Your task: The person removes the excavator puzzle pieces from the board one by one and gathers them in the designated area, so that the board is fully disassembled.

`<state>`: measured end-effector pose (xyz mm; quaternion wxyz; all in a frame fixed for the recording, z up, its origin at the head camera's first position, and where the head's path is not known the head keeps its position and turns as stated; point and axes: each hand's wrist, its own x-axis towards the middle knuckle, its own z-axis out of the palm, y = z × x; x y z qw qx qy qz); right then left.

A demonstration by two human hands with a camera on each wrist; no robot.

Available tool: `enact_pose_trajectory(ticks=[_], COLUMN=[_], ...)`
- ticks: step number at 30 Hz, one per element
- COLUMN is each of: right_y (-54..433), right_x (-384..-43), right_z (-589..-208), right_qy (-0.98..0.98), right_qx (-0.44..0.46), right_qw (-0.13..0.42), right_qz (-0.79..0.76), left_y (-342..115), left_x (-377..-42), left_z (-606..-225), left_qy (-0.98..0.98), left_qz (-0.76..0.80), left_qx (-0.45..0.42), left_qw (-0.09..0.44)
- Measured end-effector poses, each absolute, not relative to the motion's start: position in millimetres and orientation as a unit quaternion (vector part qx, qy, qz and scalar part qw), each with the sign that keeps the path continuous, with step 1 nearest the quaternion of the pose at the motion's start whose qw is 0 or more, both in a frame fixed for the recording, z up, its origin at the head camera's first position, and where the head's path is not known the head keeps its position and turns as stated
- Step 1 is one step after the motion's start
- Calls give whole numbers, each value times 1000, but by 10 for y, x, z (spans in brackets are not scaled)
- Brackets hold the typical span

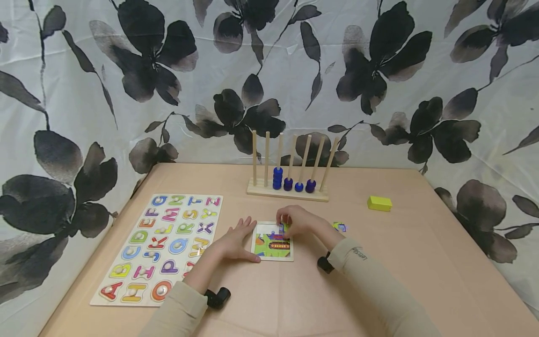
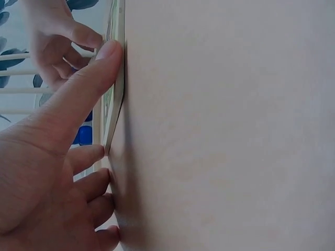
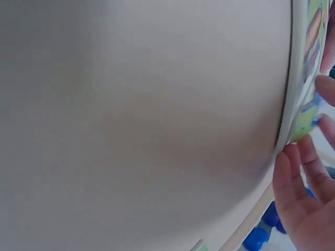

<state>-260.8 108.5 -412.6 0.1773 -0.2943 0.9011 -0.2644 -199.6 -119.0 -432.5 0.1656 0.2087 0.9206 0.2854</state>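
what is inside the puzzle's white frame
Green, orange and red puzzle artwork shows inside the white frame. The right hand covers its upper right corner; what lies beneath cannot be seen.

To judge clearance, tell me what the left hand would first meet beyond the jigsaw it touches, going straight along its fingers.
Probably the wooden abacus base, though the right hand lies close to that line and depth is unclear.

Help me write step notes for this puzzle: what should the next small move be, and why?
Probably press the puzzle piece down into the far right corner of the frame: the right grip pinches it there, seemingly tilted rather than flat, while the left grip touches the frame's left side, which should steady it.
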Motion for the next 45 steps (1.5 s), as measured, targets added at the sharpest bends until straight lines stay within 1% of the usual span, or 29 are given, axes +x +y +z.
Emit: enact_pose_trajectory(ticks=[6,12,16,23,33,38,45], right_y=[1242,1452,1664,2092,2689,2900,3048], right_x=[-2603,-2536,-2525,-2470,-2364,-2331,-2352], right_z=[-4137,-4102,-4104,-4078,-4103,-4136,-4167], right_qy=[892,894,898,902,924,934,934], right_qx=[-289,-286,-285,-259,-201,-186,-168], right_qw=[155,131,114,98,83,74,99], right_qz=[-310,-320,-315,-331,-315,-297,-298], left_y=[-1179,-1169,-1167,-1171,-1174,-1173,-1169], left_x=[-2027,-2033,-2045,-2044,-2030,-2031,-2036], left_z=[-4371,-4382,-4395,-4395,-4387,-4395,-4389], left_qy=[926,927,928,929,927,927,927], left_qz=[276,275,271,271,280,280,277], left_qx=[196,201,201,199,193,192,194], left_qw=[169,159,156,155,159,159,160])
